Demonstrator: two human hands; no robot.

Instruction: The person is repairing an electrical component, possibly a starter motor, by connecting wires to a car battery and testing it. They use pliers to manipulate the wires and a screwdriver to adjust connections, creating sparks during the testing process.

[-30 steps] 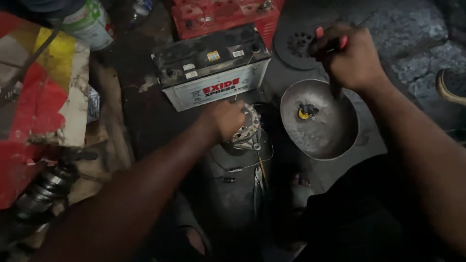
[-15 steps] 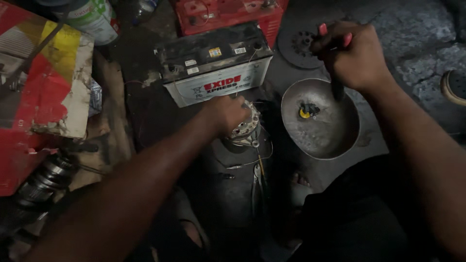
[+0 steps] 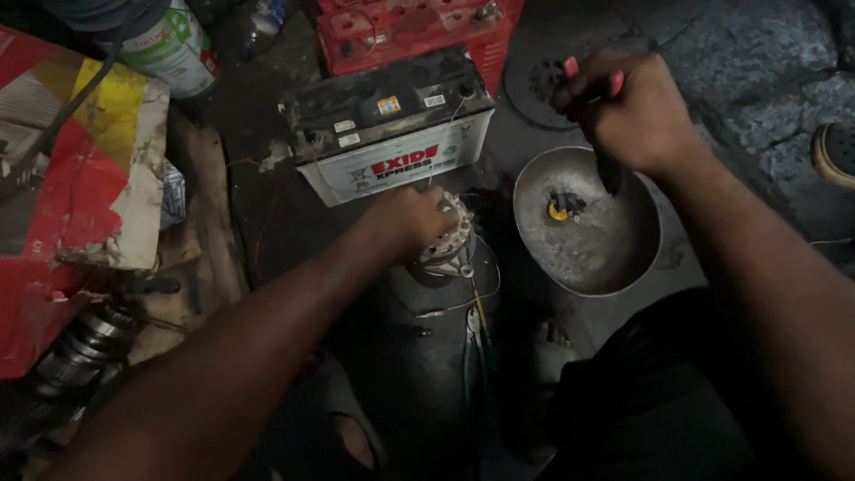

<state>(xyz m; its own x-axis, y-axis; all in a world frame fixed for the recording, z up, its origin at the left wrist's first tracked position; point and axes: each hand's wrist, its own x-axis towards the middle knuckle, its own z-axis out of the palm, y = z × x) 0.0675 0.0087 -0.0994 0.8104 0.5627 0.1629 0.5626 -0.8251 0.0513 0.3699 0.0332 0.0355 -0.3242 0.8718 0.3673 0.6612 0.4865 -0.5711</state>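
Seen from above, over a dark, grimy workshop floor. Left arm stretched forward from the lower left, left hand point(image 3: 410, 218) curled down over a small round metal motor part point(image 3: 448, 242) with pale windings, fingers closed around its top, holding it on a dark block just in front of a car battery point(image 3: 392, 134). Right arm reaching in from the lower right, right hand point(image 3: 637, 111) clenched in a fist around a tool with a red handle point(image 3: 614, 85), its dark shaft pointing down over the rim of a round metal bowl point(image 3: 623, 263). Tip of the tool hidden in shadow, so contact with the bowl cannot be told. Inside the bowl, a small yellow and dark piece point(image 3: 561, 209) lying near the middle on a dusty grey bottom. Thin wires point(image 3: 472, 298) trailing from the motor part toward pliers point(image 3: 472, 343) lying below it. Behind the battery, a red crate point(image 3: 419, 31). At far left, a torn red and yellow carton point(image 3: 80, 169), with a white and green tin point(image 3: 169, 49) above it.
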